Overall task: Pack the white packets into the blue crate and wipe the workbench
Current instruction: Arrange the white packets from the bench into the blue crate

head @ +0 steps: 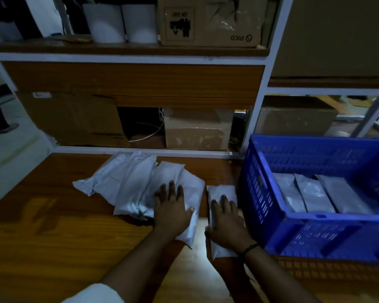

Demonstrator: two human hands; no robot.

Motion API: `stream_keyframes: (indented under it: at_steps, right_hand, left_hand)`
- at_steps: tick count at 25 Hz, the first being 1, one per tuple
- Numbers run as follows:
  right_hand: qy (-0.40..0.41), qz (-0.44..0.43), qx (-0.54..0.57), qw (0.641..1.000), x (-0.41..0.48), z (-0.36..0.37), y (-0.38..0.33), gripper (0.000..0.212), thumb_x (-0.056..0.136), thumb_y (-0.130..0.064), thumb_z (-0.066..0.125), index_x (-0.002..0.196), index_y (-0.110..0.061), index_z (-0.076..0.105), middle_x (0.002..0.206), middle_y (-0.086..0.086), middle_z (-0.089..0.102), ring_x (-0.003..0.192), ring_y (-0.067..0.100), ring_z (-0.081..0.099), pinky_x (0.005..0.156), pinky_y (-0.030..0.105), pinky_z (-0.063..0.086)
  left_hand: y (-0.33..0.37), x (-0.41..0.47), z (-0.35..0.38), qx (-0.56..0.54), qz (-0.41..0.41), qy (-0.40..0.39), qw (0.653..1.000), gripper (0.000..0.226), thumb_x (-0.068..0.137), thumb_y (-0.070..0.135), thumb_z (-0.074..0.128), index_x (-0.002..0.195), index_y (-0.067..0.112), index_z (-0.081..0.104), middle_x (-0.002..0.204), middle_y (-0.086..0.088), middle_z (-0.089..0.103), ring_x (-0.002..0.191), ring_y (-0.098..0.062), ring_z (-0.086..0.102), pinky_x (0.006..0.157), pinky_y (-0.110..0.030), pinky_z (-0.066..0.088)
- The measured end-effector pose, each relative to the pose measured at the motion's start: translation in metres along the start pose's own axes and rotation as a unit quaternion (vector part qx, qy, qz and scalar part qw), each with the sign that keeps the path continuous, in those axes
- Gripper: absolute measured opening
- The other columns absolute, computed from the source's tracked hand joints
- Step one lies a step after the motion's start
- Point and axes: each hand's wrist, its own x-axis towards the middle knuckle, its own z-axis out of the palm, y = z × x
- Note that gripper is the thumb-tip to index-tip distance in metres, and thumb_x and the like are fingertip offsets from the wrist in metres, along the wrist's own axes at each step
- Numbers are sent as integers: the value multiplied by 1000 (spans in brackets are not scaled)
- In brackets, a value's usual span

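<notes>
Several white packets (pixel 127 180) lie fanned out and overlapping on the wooden workbench (pixel 53 237). My left hand (pixel 172 209) rests flat with straight fingers on the rightmost packet of that pile (pixel 193 193). One separate packet (pixel 221 192) lies beside the blue crate (pixel 269 206), and my right hand (pixel 227 224) lies flat on top of it. Three white packets (pixel 315 195) stand side by side inside the crate.
An orange crate (pixel 328 272) sits under the blue one at the right. Behind the bench a white-framed shelf unit (pixel 257 106) holds cardboard boxes (pixel 197 130), white rolls (pixel 138 22) and a PICO box (pixel 210 20). Floor shows at the far left.
</notes>
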Motion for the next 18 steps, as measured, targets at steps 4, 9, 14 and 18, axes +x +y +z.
stream_keyframes:
  at_steps: [4, 9, 14, 18]
  right_hand:
    - [42, 38, 38, 998, 1, 3, -5, 87, 87, -69, 50, 154, -29, 12, 165, 12, -3, 148, 43, 7, 112, 59, 30]
    - [46, 60, -27, 997, 11, 9, -10, 89, 90, -65, 44, 157, -31, -4, 165, 17, -9, 144, 51, 12, 112, 63, 27]
    - [47, 56, -50, 996, 15, 15, -9, 84, 94, -61, 38, 158, -34, -9, 165, 20, -9, 143, 49, 21, 110, 61, 32]
    - [34, 49, -16, 998, 15, 18, -9, 79, 99, -51, 40, 157, -36, -11, 165, 18, -11, 146, 48, 14, 105, 64, 34]
  left_hand:
    - [24, -15, 6, -6, 33, 9, 999, 89, 95, 63, 42, 164, 18, 8, 170, -18, 0, 155, -42, 2, 123, -59, 9]
    - [30, -23, 24, -10, 36, 31, 999, 88, 93, 67, 42, 163, 18, 20, 169, -19, 6, 153, -45, 16, 120, -62, 20]
    - [40, -28, 11, 8, -9, -5, 1000, 84, 98, 61, 43, 164, 28, 2, 170, -17, -9, 147, -48, 15, 114, -62, 17]
    - [50, -21, -3, 32, -35, -70, 996, 99, 90, 42, 64, 162, 25, -2, 168, -20, -13, 146, -52, 12, 115, -62, 21]
